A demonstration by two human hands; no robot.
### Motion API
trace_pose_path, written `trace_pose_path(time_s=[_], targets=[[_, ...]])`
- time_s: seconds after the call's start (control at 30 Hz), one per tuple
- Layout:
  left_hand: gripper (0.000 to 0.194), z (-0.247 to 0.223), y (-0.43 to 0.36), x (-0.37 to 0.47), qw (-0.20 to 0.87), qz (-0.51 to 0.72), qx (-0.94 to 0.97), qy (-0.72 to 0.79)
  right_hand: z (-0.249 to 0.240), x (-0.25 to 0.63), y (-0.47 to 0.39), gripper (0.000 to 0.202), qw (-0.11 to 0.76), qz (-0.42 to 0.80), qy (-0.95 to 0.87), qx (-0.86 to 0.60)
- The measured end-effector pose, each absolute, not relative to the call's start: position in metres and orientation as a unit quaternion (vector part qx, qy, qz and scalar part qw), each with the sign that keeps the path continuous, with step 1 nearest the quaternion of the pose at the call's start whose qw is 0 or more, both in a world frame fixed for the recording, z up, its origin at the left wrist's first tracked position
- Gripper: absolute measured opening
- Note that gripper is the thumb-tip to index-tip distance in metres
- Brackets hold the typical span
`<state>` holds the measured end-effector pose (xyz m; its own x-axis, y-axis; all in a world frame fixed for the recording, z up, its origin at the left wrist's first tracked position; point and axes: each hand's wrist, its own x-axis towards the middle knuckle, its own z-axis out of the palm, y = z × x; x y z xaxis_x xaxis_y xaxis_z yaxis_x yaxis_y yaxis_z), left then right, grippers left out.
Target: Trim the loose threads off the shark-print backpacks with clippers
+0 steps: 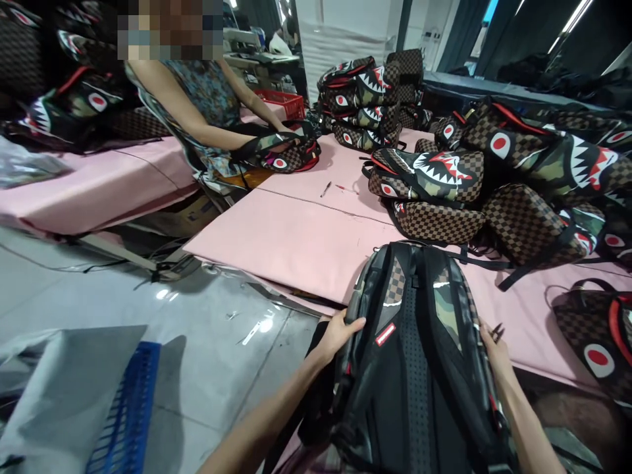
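Note:
A black backpack (415,368) leans upright against the near edge of the pink-covered table, its back panel and shoulder straps towards me. Checkered and camouflage patches show on the straps, with a small red label on the left one. My left hand (338,337) grips the bag's left side, thumb on the front and fingers hidden behind. On the opposite side, my right hand (495,345) is closed at the bag's edge. Small dark thread snips (498,332) stick out from that hand.
Several shark-mouth backpacks (429,174) are piled on the pink table (316,230). Another bag (592,329) stands at right. Two pens (326,189) lie mid-table. Across it, a seated person (207,99) handles a bag (286,155). A blue crate (123,408) stands on the floor at left.

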<state>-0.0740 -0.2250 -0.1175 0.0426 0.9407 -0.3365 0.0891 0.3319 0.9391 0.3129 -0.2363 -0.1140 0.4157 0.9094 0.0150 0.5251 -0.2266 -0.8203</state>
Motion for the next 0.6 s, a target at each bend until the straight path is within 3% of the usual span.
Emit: trace_pose_path(time_s=[0.07,0.2,0.3,0.43,0.6], targets=[[0.051,-0.114,-0.209,-0.078,0.444,0.409,0.511,0.612,-0.091,0.309,-0.229,0.050,0.411,0.242,-0.459,-0.749],[0.048,-0.100,-0.160,-0.076,0.215,0.405,0.641,0.616,-0.027,0.283,-0.209,0.049,0.410,0.090,-0.501,-0.757],[0.043,-0.094,-0.125,-0.068,0.192,0.386,0.697,0.573,0.009,0.241,-0.186,0.040,0.372,0.110,-0.605,-0.695],[0.018,-0.102,-0.098,-0.063,0.228,0.400,0.718,0.523,0.019,0.180,-0.151,0.032,0.269,0.156,-0.731,-0.608],[0.016,-0.111,-0.093,-0.064,0.212,0.423,0.717,0.512,0.011,0.129,-0.120,0.031,0.112,0.050,-0.800,-0.587]])
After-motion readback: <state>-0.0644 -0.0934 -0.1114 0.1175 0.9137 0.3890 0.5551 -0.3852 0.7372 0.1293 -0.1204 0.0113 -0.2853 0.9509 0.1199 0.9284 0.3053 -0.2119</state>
